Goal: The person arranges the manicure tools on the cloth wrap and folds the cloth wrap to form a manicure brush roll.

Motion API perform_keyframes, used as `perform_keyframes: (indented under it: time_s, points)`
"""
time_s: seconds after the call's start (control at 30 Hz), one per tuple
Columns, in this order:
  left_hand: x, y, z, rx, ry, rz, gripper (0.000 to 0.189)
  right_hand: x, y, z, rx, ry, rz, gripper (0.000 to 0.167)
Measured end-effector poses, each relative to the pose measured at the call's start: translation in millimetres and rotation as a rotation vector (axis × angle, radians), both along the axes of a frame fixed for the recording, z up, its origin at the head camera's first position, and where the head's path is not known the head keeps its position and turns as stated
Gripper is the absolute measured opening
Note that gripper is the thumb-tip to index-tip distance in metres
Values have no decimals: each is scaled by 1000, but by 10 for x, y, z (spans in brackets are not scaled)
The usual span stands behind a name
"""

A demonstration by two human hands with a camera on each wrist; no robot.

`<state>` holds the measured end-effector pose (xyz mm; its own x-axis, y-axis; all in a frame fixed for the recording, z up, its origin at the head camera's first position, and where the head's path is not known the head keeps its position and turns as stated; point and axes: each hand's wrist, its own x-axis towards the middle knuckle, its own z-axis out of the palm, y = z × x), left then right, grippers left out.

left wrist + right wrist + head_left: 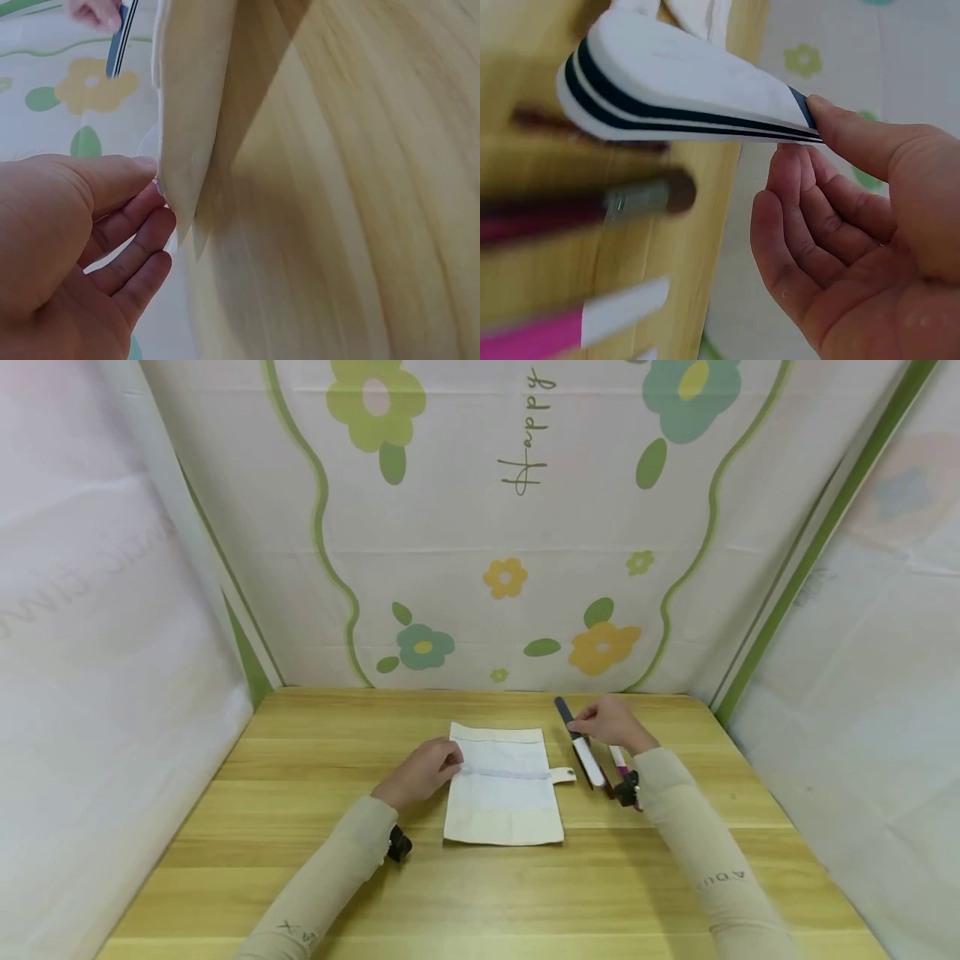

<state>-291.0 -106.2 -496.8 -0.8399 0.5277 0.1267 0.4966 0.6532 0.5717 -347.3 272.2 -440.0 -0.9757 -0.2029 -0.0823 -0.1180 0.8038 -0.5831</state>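
Wooden tabletop (480, 902) bears an unfolded pouch (502, 756) (long strip (588, 762) outside).

Clear tabletop (465, 902) nearside of pouch (498, 822); brush (641, 199), pink-white stick (622, 311) obstruct beside nail file (697, 79).

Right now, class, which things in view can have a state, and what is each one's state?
Cream-and-white pouch: unfolded, spread open on the table
Strap: unfastened, sticking out sideways
Dark-and-white file: held
Left hand: pinches the pouch's edge
Right hand: pinches the file
Brush: lying down, brown tip uncovered
Pink-and-white stick: lying down; capped or not, unclear
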Motion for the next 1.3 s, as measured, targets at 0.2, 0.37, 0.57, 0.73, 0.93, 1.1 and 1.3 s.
perform_keyframes:
  time_s: [0.2,0.37,0.57,0.73,0.93,1.1,1.3]
  points:
    - [-5,28,40,10,-18,20,6,-95,-612,12,-58,-16,59,21]
    - [-12,69,69,3,-14,12,6,-172,-1053,-37,-77,10,54,20]
    - [-3,87,92,11,-29,21,5,-257,-1468,-90,-183,41,81,20]
    - [-20,95,110,15,-19,26,5,-348,-1649,-172,-317,40,15,19]
    - [-53,109,131,0,-48,48,6,-447,-1740,-337,-483,64,-153,22]
    - [-54,101,139,5,-55,49,6,-444,-1784,-443,-560,17,-235,25]
    - [-36,73,132,3,-49,41,6,-371,-1819,-503,-567,-59,-245,26]
